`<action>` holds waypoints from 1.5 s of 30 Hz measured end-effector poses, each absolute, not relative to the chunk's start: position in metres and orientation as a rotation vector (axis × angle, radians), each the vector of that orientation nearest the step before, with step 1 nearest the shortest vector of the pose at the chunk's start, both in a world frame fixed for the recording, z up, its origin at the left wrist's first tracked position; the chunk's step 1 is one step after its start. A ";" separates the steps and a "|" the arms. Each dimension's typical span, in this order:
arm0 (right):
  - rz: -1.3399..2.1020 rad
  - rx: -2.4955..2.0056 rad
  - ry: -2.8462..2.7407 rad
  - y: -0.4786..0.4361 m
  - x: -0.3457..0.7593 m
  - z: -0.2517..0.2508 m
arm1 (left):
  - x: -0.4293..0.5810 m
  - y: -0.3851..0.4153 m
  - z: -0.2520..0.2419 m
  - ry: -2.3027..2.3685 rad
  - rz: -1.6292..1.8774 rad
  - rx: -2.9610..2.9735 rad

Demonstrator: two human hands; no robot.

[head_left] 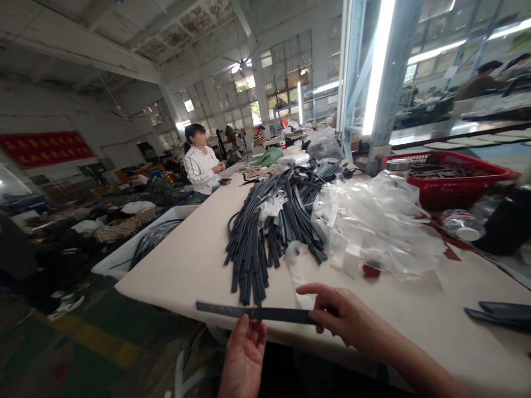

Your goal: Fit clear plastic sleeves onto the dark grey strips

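Note:
A dark grey flat strip (pixel 282 314) is stretched level across both my hands, just above the near edge of the table. Near its middle, my left hand (pixel 245 354) pinches it between thumb and fingers. My right hand (pixel 338 315) grips its right end, with the index finger extended above. Beyond the hands lies a large heap of similar dark strips (pixel 249 260), their cut ends pointing towards me. A small piece of clear plastic (pixel 271 207) rests on the heap. Another narrow plastic piece (pixel 296 268) lies close to my right hand.
Crumpled clear plastic sheeting (pixel 373 221) spreads right of the heap. Behind it stand a red basket (pixel 460 190) and a plastic bottle (pixel 460 224). More dark strips (pixel 501 315) lie at the right. A white bin (pixel 112 264) adjoins the table's left side. A person (pixel 203 166) is at the far end.

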State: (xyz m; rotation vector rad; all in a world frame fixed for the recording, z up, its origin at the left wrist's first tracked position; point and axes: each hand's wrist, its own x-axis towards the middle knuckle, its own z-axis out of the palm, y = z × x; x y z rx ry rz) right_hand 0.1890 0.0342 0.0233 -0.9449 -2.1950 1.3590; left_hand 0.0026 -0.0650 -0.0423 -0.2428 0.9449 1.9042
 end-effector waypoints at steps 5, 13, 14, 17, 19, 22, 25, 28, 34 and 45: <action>1.274 -0.859 -2.215 0.027 0.167 0.018 | 0.027 -0.062 -0.050 0.827 1.836 -0.096; 1.392 -0.897 -2.201 0.037 0.191 0.015 | 0.018 -0.066 -0.051 0.926 1.896 -0.189; 1.328 -0.872 -2.218 0.033 0.184 0.013 | 0.024 -0.066 -0.054 0.907 1.863 -0.176; 1.286 -0.830 -2.218 0.024 0.169 0.006 | 0.033 -0.065 -0.064 0.893 1.826 -0.102; 1.372 -0.848 -2.187 0.025 0.173 0.004 | 0.025 -0.067 -0.067 0.920 1.873 -0.071; 1.496 -0.897 -2.178 0.033 0.189 0.004 | 0.007 -0.073 -0.069 0.951 1.968 -0.062; 1.408 -0.890 -2.236 0.032 0.186 0.004 | 0.015 -0.077 -0.070 0.955 1.954 -0.044; 1.323 -0.807 -2.277 0.021 0.167 0.006 | 0.036 -0.075 -0.067 0.898 1.863 -0.036; 1.329 -0.880 -2.383 0.022 0.201 0.027 | 0.003 -0.083 -0.061 1.022 1.943 -0.272; 1.194 -0.511 -2.220 0.023 0.224 0.026 | 0.006 -0.088 -0.051 0.980 1.742 -0.387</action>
